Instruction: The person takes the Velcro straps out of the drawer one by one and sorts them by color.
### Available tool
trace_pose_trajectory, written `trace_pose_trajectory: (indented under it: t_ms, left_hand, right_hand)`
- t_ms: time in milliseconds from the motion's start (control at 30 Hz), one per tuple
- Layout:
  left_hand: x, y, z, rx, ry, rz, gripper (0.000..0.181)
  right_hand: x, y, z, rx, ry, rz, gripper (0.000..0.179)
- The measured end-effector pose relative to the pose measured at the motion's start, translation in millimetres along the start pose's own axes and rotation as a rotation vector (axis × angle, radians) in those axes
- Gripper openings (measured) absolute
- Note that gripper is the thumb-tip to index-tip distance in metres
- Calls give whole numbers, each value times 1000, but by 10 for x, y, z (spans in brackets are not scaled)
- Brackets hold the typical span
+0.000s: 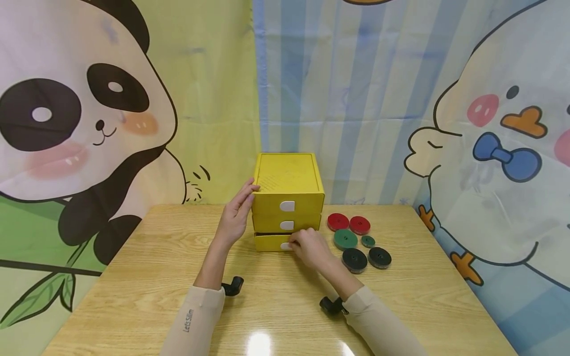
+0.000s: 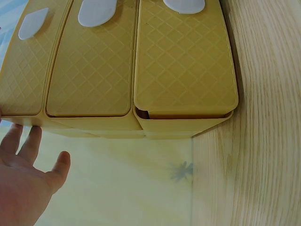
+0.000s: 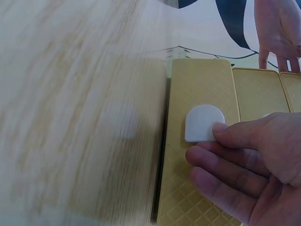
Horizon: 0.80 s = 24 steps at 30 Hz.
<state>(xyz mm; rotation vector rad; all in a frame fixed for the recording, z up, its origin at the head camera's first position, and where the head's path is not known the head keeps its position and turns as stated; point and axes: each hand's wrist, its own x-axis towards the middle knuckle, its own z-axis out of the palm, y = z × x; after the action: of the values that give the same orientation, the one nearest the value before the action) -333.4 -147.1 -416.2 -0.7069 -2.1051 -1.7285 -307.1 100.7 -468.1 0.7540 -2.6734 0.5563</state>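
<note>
A yellow three-drawer box [image 1: 288, 173] stands on the table, each drawer front bearing a white tab handle. Its bottom drawer [image 1: 268, 243] sticks out slightly, leaving a dark gap along its top edge. With thumb and fingers, my right hand [image 1: 309, 248] pinches the white handle [image 3: 203, 123] of that drawer. My left hand [image 1: 234, 216] touches the box's upper left side with extended fingers; in the left wrist view its fingertips [image 2: 33, 136] are at the side of the top drawer. The upper two drawers [image 2: 89, 70] sit flush in the box.
Right of the box lie several flat round rolls: two red rolls [image 1: 338, 222], a large green roll [image 1: 345, 239], a small green roll [image 1: 368, 241] and two black rolls [image 1: 354, 260]. Behind the wooden table [image 1: 276, 316] hangs a cartoon-printed curtain [image 1: 356, 99]. Black wrist devices [image 1: 330, 306] show by both sleeves.
</note>
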Motion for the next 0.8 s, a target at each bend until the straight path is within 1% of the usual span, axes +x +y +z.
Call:
trace_pose_trajectory:
  t_ms: [400, 633, 800]
  left_hand:
    - [-8, 2, 5, -18, -9, 10, 34]
    - [-3, 11, 4, -21, -2, -7, 34]
    - [5, 38, 9, -20, 8, -11, 34]
  right_hand:
    - [32, 10, 29, 13, 17, 46, 7]
    - [44, 18, 66, -8, 48, 21, 8]
    - [49, 23, 83, -18, 48, 24, 6]
